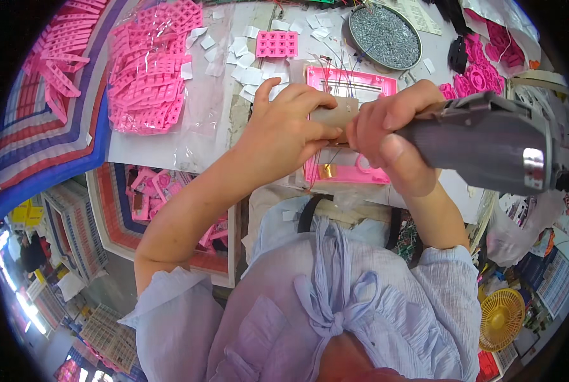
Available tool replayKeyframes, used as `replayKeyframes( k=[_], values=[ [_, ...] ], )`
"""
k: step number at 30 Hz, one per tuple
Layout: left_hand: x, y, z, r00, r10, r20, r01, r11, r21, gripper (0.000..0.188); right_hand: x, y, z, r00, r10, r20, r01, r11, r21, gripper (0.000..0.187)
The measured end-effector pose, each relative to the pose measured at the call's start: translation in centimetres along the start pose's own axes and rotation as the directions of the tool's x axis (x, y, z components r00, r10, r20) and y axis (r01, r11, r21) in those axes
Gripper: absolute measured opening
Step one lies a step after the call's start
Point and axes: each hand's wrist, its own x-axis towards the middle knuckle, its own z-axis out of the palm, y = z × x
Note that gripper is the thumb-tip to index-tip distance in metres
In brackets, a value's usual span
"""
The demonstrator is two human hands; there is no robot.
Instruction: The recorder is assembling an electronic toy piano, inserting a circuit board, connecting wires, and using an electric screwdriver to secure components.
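Observation:
In front of me a bright pink plastic casing point(386, 83) lies on the table, with thin wires and metal rods in its far part. A brown-grey flat board point(335, 114) crosses its middle. My left hand point(291, 121) grips this board between index finger and thumb, its little finger raised. My right hand point(396, 134) is closed around the front end of a dark grey electric screwdriver point(482, 143), whose tip is hidden by the fingers over the casing. A small gold-coloured piece point(327, 171) sits in the casing's near part.
A round dish of small screws point(385, 37) stands at the far right. Scattered white paper bits and a pink grid piece point(277, 44) lie far left of the casing. A clear bag of pink parts point(151, 70) is on the left, above an open drawer point(233, 235) of pink pieces.

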Motion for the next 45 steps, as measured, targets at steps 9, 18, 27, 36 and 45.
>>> replayKeyframes(
  k=[9,18,27,36,45],
  values=[
    [-0.3,0.2,-0.1,1.000,-0.012,0.002,0.012,1.000,0.005,0.018,0.1,-0.3,0.0,0.984,0.078,0.157,-0.028,0.954,-0.297,0.027],
    [-0.4,0.0,0.1,1.000,0.009,-0.025,-0.009,1.000,-0.001,0.019,0.4,-0.1,0.7,0.968,0.139,0.210,-0.059,0.936,-0.348,0.025],
    [-2.6,3.5,0.1,0.984,-0.093,-0.151,0.094,0.996,0.002,0.017,3.1,-2.5,-2.4,0.992,-0.113,0.051,0.104,0.981,0.166,0.020],
    [-1.3,7.0,3.6,0.960,-0.224,-0.168,0.259,0.937,0.233,0.014,1.9,1.3,-2.1,0.998,-0.002,-0.066,0.008,0.997,0.080,0.013],
    [-0.7,6.4,3.4,0.993,-0.095,-0.071,0.099,0.994,0.053,0.010,2.1,0.8,-2.2,0.994,-0.058,-0.093,0.049,0.994,-0.099,0.015]
  ],
)
